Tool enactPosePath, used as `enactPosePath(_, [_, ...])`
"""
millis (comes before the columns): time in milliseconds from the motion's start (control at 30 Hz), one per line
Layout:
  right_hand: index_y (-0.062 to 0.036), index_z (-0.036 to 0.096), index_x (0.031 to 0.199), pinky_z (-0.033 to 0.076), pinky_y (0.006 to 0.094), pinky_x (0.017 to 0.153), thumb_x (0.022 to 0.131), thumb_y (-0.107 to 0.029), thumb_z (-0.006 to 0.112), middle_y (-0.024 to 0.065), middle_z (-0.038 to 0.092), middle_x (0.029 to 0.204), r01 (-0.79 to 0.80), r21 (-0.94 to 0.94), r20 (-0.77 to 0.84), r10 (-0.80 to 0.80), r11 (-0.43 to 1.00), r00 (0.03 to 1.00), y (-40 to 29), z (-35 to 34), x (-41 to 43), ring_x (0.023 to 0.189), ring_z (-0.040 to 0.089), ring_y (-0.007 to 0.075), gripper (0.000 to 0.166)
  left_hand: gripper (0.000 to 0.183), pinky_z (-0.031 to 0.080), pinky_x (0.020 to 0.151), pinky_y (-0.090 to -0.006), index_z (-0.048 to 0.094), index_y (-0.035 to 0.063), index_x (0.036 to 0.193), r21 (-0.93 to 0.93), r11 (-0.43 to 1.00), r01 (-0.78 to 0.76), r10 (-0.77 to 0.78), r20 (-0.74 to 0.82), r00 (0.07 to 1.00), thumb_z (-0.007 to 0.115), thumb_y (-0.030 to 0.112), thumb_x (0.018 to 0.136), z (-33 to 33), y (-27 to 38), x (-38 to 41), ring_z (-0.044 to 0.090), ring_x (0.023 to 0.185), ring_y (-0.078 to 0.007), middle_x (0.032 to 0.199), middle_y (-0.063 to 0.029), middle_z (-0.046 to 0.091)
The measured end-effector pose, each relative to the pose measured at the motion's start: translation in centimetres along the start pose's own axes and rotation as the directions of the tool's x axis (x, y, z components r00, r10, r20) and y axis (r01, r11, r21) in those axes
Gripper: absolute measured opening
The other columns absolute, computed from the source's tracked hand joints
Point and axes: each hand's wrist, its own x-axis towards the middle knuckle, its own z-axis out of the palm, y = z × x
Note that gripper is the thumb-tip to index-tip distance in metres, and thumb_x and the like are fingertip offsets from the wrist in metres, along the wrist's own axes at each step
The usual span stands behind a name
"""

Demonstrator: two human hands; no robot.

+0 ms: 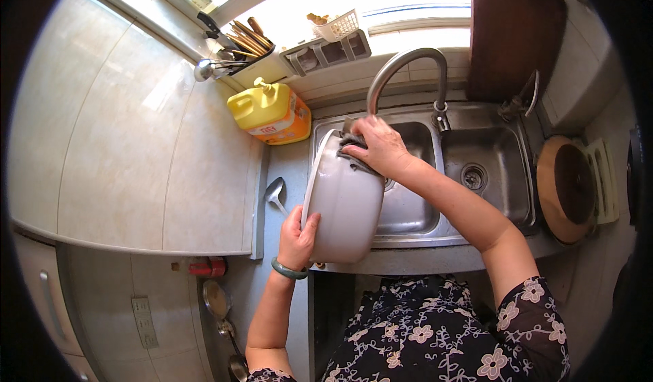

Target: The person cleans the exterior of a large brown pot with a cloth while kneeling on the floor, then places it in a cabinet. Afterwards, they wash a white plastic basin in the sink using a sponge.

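Note:
A deep pale grey basin is tipped on its side above the left part of the sink, its smooth outer wall facing me. My left hand grips its white rim at the near end, thumb on the outer wall. A dark grey cloth is bunched under my right hand, pressed to the outer wall at the far end, just below the tap's spout. The right fingers look slightly blurred. The basin's inside is turned away from me, and it hides much of the left sink bowl.
The curved steel tap arches over the double sink's right bowl divider. A yellow pump jug and a metal spatula are left. Behind stand a utensil holder and white basket. A round lid-like board leans right.

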Motion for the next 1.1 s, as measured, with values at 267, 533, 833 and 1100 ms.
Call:
enactPosePath(267, [-0.0039, 0.055, 0.094, 0.042, 0.0376, 0.081, 0.068, -0.018, 0.064, 0.0111, 0.055, 0.098, 0.357, 0.129, 0.030, -0.363, 0.925, 0.931, -5.1, 0.1, -5.6, 0.093, 0.051, 0.0289, 0.031, 0.013, 0.042, 0.064, -0.0214, 0.051, 0.0001, 0.093, -0.145, 0.989, 0.024, -0.018, 0.043, 0.999, 0.052, 0.011, 0.086, 0.8, -2.1, -0.7, 0.048, 0.071, -0.0062, 0.079, -0.0011, 0.055])
enactPosePath(533, [-0.0050, 0.055, 0.107, 0.040, 0.0359, 0.088, 0.082, -0.031, 0.049, 0.0161, 0.057, 0.106, -0.083, 0.325, 0.207, 0.015, 0.942, 0.978, 2.0, 1.1, -0.6, 0.100, 0.052, 0.0309, 0.037, 0.016, 0.042, 0.067, -0.0220, 0.051, -0.0003, 0.096, -0.178, 0.983, -0.040, 0.055, 0.079, 0.995, 0.053, 0.012, 0.086, 0.1, -1.9, -1.5, 0.049, 0.075, -0.0073, 0.083, -0.0016, 0.055])
enactPosePath(833, [-0.0053, 0.056, 0.106, 0.040, 0.0339, 0.087, 0.081, -0.025, 0.046, 0.0136, 0.058, 0.102, -0.202, 0.389, 0.298, 0.085, 0.899, 0.951, 2.9, 1.9, -0.4, 0.098, 0.053, 0.0281, 0.033, 0.017, 0.040, 0.069, -0.0218, 0.051, 0.0007, 0.098, -0.170, 0.985, -0.005, 0.014, 0.047, 0.999, 0.052, 0.013, 0.086, -1.0, -2.9, -2.8, 0.047, 0.076, -0.0076, 0.084, -0.0006, 0.054])
enactPosePath(1100, [-0.0136, 0.056, 0.091, 0.038, 0.0362, 0.083, 0.067, -0.019, 0.063, 0.0013, 0.054, 0.103, 0.443, 0.094, 0.009, -0.446, 0.892, 0.895, -5.3, 1.2, -5.5, 0.101, 0.050, 0.0195, 0.025, 0.015, 0.040, 0.066, -0.0207, 0.051, 0.0011, 0.095, -0.206, 0.978, -0.018, 0.016, -0.008, 1.000, 0.053, 0.013, 0.086, -0.2, -3.3, -1.4, 0.047, 0.073, -0.0062, 0.082, 0.0003, 0.054])
